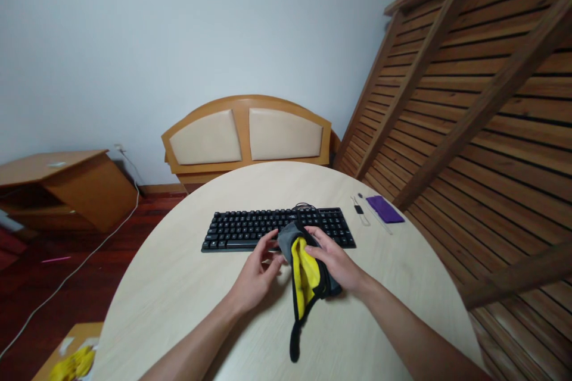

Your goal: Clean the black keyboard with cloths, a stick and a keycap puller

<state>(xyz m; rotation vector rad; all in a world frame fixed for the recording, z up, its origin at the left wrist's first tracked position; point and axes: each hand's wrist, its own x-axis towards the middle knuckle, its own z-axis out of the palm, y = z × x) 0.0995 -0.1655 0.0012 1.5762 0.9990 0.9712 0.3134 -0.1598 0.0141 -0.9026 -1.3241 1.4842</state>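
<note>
1 cloth (pixel 307 277) in grip of R hand (pixel 334 257), L hand (pixel 255 278) half-open, 1 kybd (pixel 241 227) behind

Padded headboard (pixel 244 138) before pale wall (pixel 214 30); slatted wooden panel (pixel 465 125) at right.

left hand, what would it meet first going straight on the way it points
Probably the grey-and-yellow cloth, just ahead of the left hand, though depth against the keyboard is unclear.

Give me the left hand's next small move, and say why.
Probably close the left hand on the cloth to steady it: it is bunched, only the right hand seems to grip it, and the left is partly open alongside.
</note>
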